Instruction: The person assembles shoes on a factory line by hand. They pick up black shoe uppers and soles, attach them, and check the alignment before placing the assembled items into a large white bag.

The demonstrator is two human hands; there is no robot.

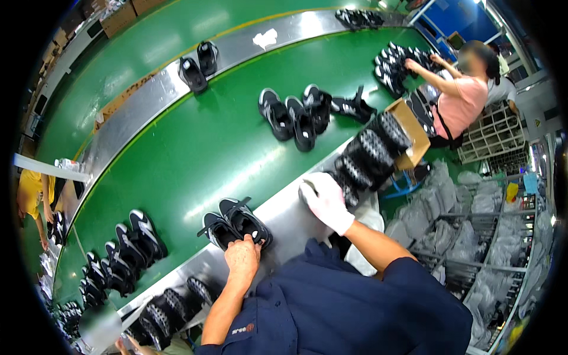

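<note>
A pair of black shoes [232, 220] with grey-and-white details and loose straps sits at the near edge of the green belt, heels toward me. Bare, my left hand [242, 255] is closed on the heel end of the pair, its fingers at the collars. My right hand [329, 202] wears a white glove and hovers over the metal edge, right of the pair. Its fingers are curled round something dark that I cannot make out. Just beyond it, black shoes with patterned soles [356, 168] stand in a row, soles showing.
More black shoes [300, 121] stand farther along the green belt [195, 160], and others [139, 236] line its left part. A cardboard box [412, 133] borders the sole row. At the right, a co-worker [464, 97] handles shoes; a rack [473, 260] holds plastic-wrapped items.
</note>
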